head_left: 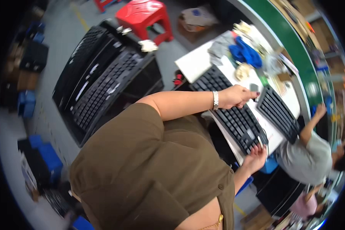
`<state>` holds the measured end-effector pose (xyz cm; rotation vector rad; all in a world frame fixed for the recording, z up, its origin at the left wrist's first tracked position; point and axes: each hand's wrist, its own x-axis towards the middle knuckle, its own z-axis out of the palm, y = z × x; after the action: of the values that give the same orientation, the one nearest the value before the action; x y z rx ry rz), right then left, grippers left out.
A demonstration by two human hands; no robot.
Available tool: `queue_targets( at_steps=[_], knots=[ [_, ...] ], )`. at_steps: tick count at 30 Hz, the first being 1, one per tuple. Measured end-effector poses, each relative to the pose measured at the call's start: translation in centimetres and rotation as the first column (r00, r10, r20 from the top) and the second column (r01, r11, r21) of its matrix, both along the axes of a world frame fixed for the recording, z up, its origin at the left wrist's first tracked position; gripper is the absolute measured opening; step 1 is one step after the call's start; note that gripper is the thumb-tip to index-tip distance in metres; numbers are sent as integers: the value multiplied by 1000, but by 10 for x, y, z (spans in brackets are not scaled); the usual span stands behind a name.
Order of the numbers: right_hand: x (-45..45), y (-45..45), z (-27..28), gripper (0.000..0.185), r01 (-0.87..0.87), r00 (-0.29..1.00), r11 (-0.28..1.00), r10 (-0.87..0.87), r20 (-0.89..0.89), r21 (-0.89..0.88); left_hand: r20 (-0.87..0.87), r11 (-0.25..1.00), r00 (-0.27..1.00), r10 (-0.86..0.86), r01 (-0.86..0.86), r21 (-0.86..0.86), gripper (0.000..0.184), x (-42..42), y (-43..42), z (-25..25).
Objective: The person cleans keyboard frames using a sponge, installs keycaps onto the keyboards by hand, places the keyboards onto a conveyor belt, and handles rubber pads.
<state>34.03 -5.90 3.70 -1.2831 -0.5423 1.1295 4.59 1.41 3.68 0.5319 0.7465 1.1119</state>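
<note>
A black keyboard lies along the near edge of the white table, beneath both hands. My left hand, with a metal watch at the wrist, is over the middle of this keyboard. Its fingers are curled closed; what they hold, if anything, I cannot make out. Close to its fingertips is a small grey-green square. My right hand is at the keyboard's right end, fingers pinched around a slim white piece. A second black keyboard lies farther back on the table.
Blue cloth, grey cloth and clear plastic are heaped on the table. To the left several black keyboards are stacked, near a red stool. A co-worker in grey sits at the right.
</note>
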Motion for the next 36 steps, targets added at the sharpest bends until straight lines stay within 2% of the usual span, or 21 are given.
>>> queue_targets(
  at_steps=[2,5,6,7,8,10,12,13,15,16,17,18,19,20,21,25,31,36],
  knots=[
    [-7,4,11,30,-51,999,999,51,17,15,209,988,966,153,-144,-55,26,-51,-3,-10],
    [-25,12,22,28,-175,984,984,174,43,35,208,929,907,367,-370,-27,25,-148,-46,12],
    [-33,14,25,28,-222,974,974,220,49,40,51,854,853,520,-520,-7,29,-182,-56,4],
    [-40,17,28,27,-263,964,964,260,55,44,52,811,810,584,-585,-4,30,-210,-87,26],
    [-49,19,30,27,-303,952,952,301,56,48,-44,748,747,664,-663,37,30,-236,-111,34],
    [-67,25,30,26,-368,929,929,365,57,50,-258,599,555,791,-788,141,30,-286,-160,38],
    [-88,31,25,26,-431,902,901,428,64,52,-535,546,372,758,-811,210,33,-324,-210,44],
    [-95,32,22,27,-460,887,886,455,80,55,-537,528,353,766,-822,214,33,-339,-233,44],
    [-98,32,22,27,-495,864,867,486,130,50,-874,562,10,485,-769,303,40,-359,-265,31],
    [-101,31,24,27,-498,862,866,489,134,49,-874,559,12,486,-773,301,40,-365,-277,22],
    [-106,31,26,27,-514,853,857,503,140,50,-914,590,-231,333,-705,394,41,-370,-289,13],
    [-112,29,29,26,-525,845,850,513,148,50,-869,640,-464,174,-617,458,42,-374,-298,2],
    [-115,28,32,26,-533,840,845,520,157,53,-742,703,-670,27,-515,491,43,-374,-301,-5],
    [-116,28,34,25,-541,834,839,526,163,59,-541,769,-835,-97,-408,492,44,-377,-300,-10],
    [-114,27,34,25,-538,836,841,524,164,60,-541,769,-836,-94,-406,493,44,-376,-296,-7],
    [-103,23,32,26,-536,834,843,518,191,53,-884,763,-463,-67,-595,254,42,-374,-278,9],
    [-86,16,25,30,-503,849,864,494,189,-1,-845,763,-535,-26,-557,329,41,-378,-261,4],
    [-86,21,22,30,-495,854,869,491,172,-24,-892,762,-452,-13,-582,284,44,-371,-263,8]
  ],
)
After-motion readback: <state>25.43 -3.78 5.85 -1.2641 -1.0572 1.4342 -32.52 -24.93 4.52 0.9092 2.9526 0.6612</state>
